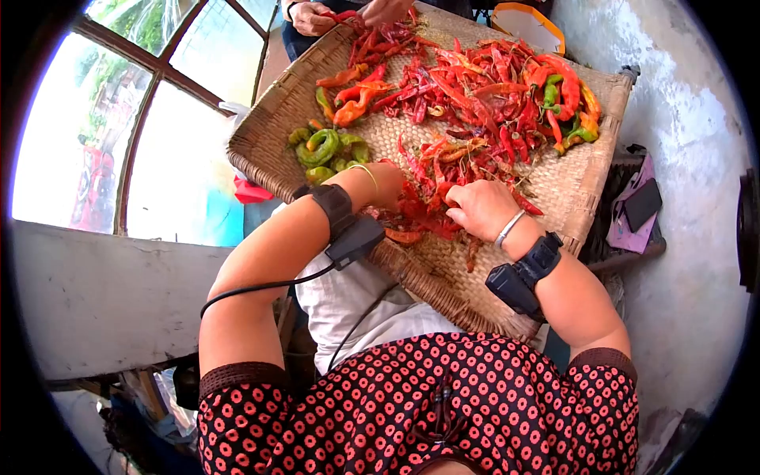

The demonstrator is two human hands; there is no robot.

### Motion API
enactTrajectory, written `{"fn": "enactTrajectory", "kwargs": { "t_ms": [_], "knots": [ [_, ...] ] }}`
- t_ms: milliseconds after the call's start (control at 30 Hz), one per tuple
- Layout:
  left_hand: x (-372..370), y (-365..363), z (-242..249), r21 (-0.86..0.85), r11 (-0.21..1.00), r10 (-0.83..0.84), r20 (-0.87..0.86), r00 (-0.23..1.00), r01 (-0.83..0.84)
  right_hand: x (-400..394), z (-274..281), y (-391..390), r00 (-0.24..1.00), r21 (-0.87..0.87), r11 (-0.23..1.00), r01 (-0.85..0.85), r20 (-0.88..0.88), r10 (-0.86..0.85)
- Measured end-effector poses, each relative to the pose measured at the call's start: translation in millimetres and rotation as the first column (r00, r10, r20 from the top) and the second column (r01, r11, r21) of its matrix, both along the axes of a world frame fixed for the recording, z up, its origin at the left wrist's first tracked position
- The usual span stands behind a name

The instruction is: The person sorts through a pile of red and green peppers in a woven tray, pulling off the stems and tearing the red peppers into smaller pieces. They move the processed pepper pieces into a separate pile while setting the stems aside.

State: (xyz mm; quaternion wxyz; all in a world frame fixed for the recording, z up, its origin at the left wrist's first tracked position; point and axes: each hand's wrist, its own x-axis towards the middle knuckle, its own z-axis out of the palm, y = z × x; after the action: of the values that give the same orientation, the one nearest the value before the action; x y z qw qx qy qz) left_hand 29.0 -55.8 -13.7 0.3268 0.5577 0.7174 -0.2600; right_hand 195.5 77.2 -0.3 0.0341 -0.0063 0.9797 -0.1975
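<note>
A woven basket tray rests in front of my body, holding a heap of red chili peppers. My left hand reaches into the near-side dried red chilies; its fingertips are hidden by the hand and the peppers. Just right of it, my right hand has its fingers bent and drawn together on the red chilies, thumb toward the left hand. Green chili peppers lie left of my left hand. Orange chilies sit above them.
Across the tray, another person's hands are at the far edge with red chilies. A window is on the left, a pale wall on the right. A purple cloth with a dark item lies beside the tray. A cable hangs from my left wrist.
</note>
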Motion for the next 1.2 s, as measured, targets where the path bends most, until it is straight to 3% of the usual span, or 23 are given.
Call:
{"fn": "enactTrajectory", "kwargs": {
  "t_ms": [67, 200, 300, 367, 400, 433, 500, 533, 667, 867, 900, 967, 1000, 1033, 1067, 1100, 1167, 1200],
  "knots": [
    [7, 4, 7, 0.074, 0.996, 0.051, 0.013, 0.999, -0.051, 0, -1, 1, 1.0, -0.01, 1.0, -0.004, -0.028, 0.004],
    [23, 10, 21, 0.063, 0.997, 0.049, -0.052, 0.997, -0.045, 0, -2, 1, 1.0, 0.005, 1.0, 0.009, -0.019, -0.009],
    [14, 7, 5, 0.207, 0.973, 0.096, 0.046, 0.994, -0.104, -1, -1, -1, 0.999, -0.003, 1.0, -0.027, -0.018, 0.027],
    [4, 0, 13, 0.321, 0.934, 0.085, 0.22, 0.972, -0.154, -2, -8, -4, 0.981, -0.184, 0.964, -0.194, -0.031, 0.191],
    [4, 1, 15, 0.179, 0.976, 0.117, 0.049, 0.992, -0.124, -1, 1, -9, 0.967, -0.199, 0.951, -0.238, 0.042, 0.251],
    [4, -3, 18, 0.178, 0.976, 0.119, 0.051, 0.992, -0.126, 0, 1, -14, 0.966, -0.2, 0.95, -0.24, 0.044, 0.253],
    [4, -10, 27, -0.104, 0.994, 0.022, -0.079, 0.997, -0.031, 2, 0, -22, 0.895, -0.227, 0.922, -0.314, 0.253, 0.367],
    [3, -12, 23, -0.165, 0.986, -0.015, -0.084, 0.996, 0.001, 0, -2, -25, 0.855, -0.205, 0.905, -0.373, 0.304, 0.421],
    [8, -12, 12, -0.118, 0.993, -0.027, -0.106, 0.994, 0.014, 0, -19, -37, 0.809, -0.106, 0.889, -0.446, 0.377, 0.451],
    [5, -18, 8, 0.015, 0.994, -0.104, -0.08, 0.991, 0.105, -1, -16, -41, 0.878, 0.009, 0.936, -0.353, 0.349, 0.328],
    [4, -18, 10, 0.025, 0.998, -0.05, -0.065, 0.997, 0.051, -1, -15, -42, 0.877, 0.006, 0.936, -0.353, 0.35, 0.329],
    [-1, -19, 12, 0.034, 0.999, 0.004, -0.047, 0.999, -0.003, 0, -13, -40, 0.952, 0.012, 0.985, -0.17, 0.261, 0.161],
    [-6, -18, 12, 0.137, 0.987, 0.074, 0.041, 0.996, -0.079, 0, -13, -39, 0.98, -0.001, 0.995, -0.102, 0.173, 0.1],
    [-12, -18, 12, 0.233, 0.959, 0.134, 0.134, 0.982, -0.162, 0, -13, -36, 0.979, 0.001, 0.995, -0.104, 0.175, 0.102],
    [-17, -16, 11, 0.288, 0.95, 0.083, 0.142, 0.986, -0.121, -2, -12, -33, 0.988, -0.016, 0.996, -0.092, 0.121, 0.093],
    [-19, -15, 17, 0.291, 0.949, 0.085, 0.141, 0.986, -0.123, -3, -10, -29, 0.994, -0.033, 0.996, -0.081, 0.065, 0.083],
    [-28, -14, 32, 0.299, 0.905, 0.221, 0.279, 0.934, -0.304, -5, -9, -23, 0.994, -0.043, 0.995, -0.091, 0.054, 0.094],
    [-34, -11, 38, 0.303, 0.906, 0.216, 0.268, 0.939, -0.296, -5, -9, -21, 0.996, -0.038, 0.996, -0.08, 0.048, 0.081]
  ]
}}
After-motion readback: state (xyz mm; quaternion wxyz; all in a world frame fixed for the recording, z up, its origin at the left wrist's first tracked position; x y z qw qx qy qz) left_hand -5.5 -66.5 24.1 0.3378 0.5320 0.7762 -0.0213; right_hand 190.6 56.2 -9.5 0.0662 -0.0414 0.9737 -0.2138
